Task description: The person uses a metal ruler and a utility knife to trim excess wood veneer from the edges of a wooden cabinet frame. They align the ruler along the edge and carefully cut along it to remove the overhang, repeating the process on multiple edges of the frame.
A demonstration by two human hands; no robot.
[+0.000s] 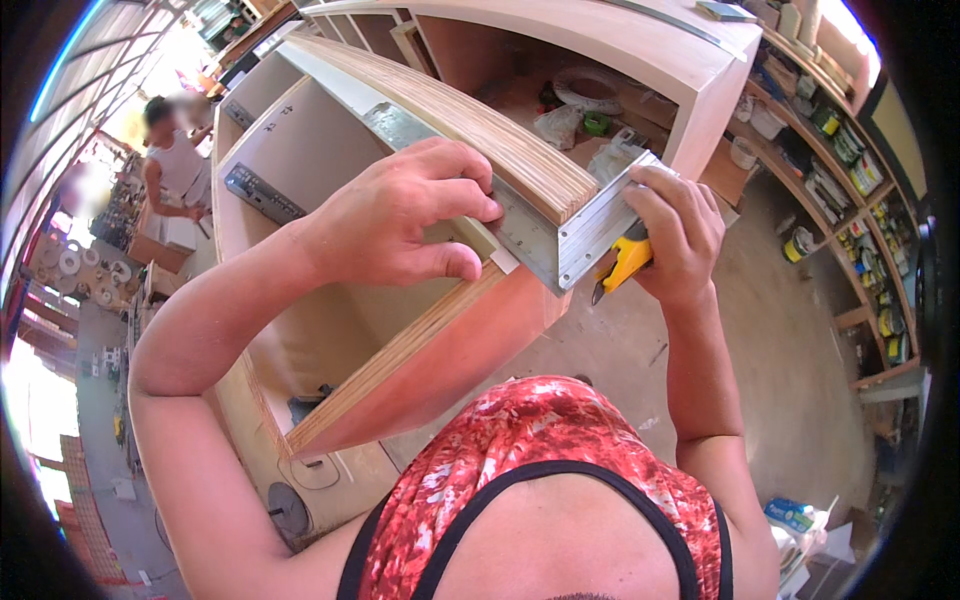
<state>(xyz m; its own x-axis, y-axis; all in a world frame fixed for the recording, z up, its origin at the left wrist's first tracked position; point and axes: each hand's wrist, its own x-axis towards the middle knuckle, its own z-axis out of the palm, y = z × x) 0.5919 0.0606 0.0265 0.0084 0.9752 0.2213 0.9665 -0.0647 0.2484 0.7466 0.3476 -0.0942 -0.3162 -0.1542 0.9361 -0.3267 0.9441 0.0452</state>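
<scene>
A metal try square (540,245) lies across the corner of a wooden cabinet (400,370), its blade against a thick layered plywood edge (470,120). My right hand (685,235) is closed around the square's wide metal stock. The same hand also holds a yellow utility knife (628,262), its dark blade pointing down and left. Over the cabinet's edge, my left hand (410,210) has its thumb and forefinger apart, with the forefinger's tip at the square's blade. Below the thumb is a small white piece (503,261) on the cabinet edge; whether the thumb touches it I cannot tell.
Metal drawer slides (262,192) run along the cabinet's inner panels. Behind stands a pale wooden unit (690,90) with bags and a green tape roll (597,124) inside. Shelves of cans (840,150) line the right. Another person (180,165) works at far left.
</scene>
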